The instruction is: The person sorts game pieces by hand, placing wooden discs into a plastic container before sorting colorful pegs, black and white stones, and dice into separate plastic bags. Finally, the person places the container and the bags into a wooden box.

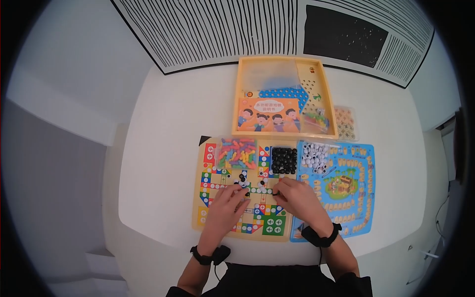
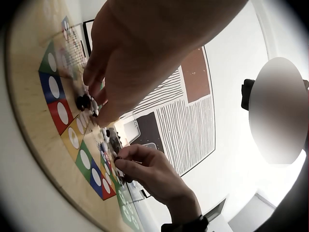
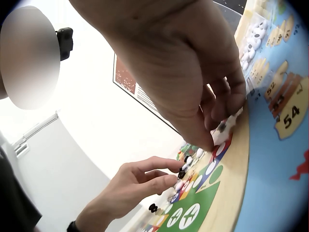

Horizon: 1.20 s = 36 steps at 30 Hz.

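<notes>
My left hand (image 1: pixel 228 205) is low over the left half of a ludo-style board (image 1: pixel 196 222). Its thumb and index finger pinch a small black game piece (image 3: pixel 182 173). Across from it, my right hand (image 1: pixel 299 198) is at the board's right side, holding another black piece (image 2: pixel 118 159) between thumb and fingertips. A small cluster of black and white pieces (image 1: pixel 242 181) stands just beyond the left fingers. More white pieces (image 1: pixel 262 185) sit between the hands. In the right wrist view, a spool-shaped black piece (image 3: pixel 153 208) is near the left hand.
Behind the hands, clear boxes hold coloured pegs (image 1: pixel 237 154), black pieces (image 1: pixel 284 161) and white pieces (image 1: pixel 315 157). To the right lies a blue game board (image 1: pixel 363 198). A wooden tray (image 1: pixel 241 79) farther back contains an orange booklet (image 1: pixel 268 115) and bagged parts.
</notes>
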Tool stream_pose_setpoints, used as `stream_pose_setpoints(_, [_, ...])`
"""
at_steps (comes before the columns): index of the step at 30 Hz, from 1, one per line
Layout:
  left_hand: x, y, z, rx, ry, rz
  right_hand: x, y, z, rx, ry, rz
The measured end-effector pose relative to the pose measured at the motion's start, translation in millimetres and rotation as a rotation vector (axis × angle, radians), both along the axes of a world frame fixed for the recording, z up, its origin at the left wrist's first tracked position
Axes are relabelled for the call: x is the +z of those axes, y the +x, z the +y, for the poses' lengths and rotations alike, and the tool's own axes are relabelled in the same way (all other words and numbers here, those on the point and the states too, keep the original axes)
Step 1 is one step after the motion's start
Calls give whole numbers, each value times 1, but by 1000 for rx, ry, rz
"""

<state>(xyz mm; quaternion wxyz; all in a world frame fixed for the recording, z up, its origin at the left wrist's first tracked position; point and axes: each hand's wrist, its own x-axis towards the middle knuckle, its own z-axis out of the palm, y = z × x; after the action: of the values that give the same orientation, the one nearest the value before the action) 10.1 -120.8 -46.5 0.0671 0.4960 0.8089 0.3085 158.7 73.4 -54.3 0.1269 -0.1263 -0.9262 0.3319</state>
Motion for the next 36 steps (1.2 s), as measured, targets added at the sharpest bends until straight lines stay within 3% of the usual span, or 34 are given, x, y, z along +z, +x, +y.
stream_pose_setpoints(5, [-7, -2, 5, -28, 4, 15, 33, 4, 1, -45, -131, 3])
stream_pose_setpoints(7, [-9, -1, 4, -21, 4, -13, 48, 0, 10, -195, -85, 295])
stream_pose_setpoints(11, [-11, -1, 3, 13, 7, -94, 37, -11, 24, -257, -23, 309])
stream_pose_setpoints(13, [-8, -3, 2, 15, -2, -103, 25, -14, 21, -102, 104, 255])
stream_pose_setpoints(16, [-7, 0, 0, 57, 4, -133, 20, -22, -4, 55, 35, 188])
stream_pose_setpoints(19, [-6, -2, 0, -2, 2, -55, 4, -31, -15, 79, 176, 112])
stream_pose_setpoints(22, [-1, -1, 2, 15, 19, -73, -7, -31, -14, 96, 126, 75])
stream_pose_setpoints(25, [18, 0, 17, 55, 183, -42, -11, -24, -11, 84, 92, 50])
stream_pose_setpoints(30, [34, -8, 73, -52, 380, -70, 17, -1, -14, 90, 6, 75])
stream_pose_setpoints(32, [28, -13, 98, -41, 350, -73, 32, 7, -13, 79, -30, 98])
stream_pose_setpoints(36, [11, -17, 97, -35, 389, -66, 60, 17, -2, -119, -17, 321])
